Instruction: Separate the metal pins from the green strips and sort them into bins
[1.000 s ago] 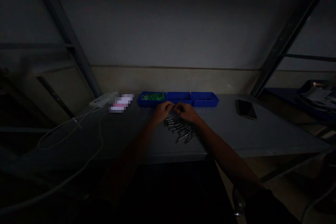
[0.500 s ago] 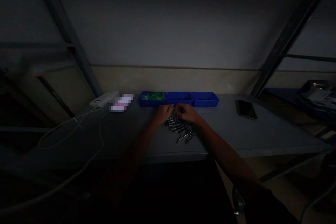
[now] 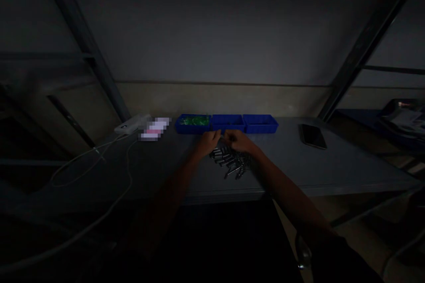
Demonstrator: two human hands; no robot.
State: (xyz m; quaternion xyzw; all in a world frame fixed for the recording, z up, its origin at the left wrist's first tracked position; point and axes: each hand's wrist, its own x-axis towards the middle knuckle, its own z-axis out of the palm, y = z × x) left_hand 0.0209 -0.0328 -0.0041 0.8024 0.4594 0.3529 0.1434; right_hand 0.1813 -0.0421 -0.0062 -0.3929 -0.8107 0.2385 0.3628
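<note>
"While the left hand [image 3: 208, 142] and the right hand [image 3: 239, 140] face each other near the middle of the frame, where do the metal pieces [image 3: 228, 158] lie from them?"

"Just below them in the view, in a loose heap on the grey table [image 3: 285, 166]; the left hand sits at the heap's upper left edge; the right hand and wrist overlap its upper right side, so the right looks the nearer."

"Which way do the pieces point?"

"It varies; the short tubes [image 3: 218, 151] in the left of the heap lie mostly across the frame, side by side; a longer rod [image 3: 232, 172] at the bottom slants from lower left to upper right; the right edge is a tangle, too dark to sort."

"And the fingers?"

"Bent inward on both hands, with a narrow gap between the two sets of fingertips; something small and pale [image 3: 222, 136] shows there, too dim to name; I cannot tell how tightly either hand is closed, or whether it grips anything."

"What else is about?"

"Just above the hands, a blue left tray [image 3: 193, 130] with shiny green bits [image 3: 195, 120], then a middle tray [image 3: 228, 126] and a right tray [image 3: 261, 129]; well apart, at the right of the frame, a dark phone [image 3: 312, 136]."
</note>
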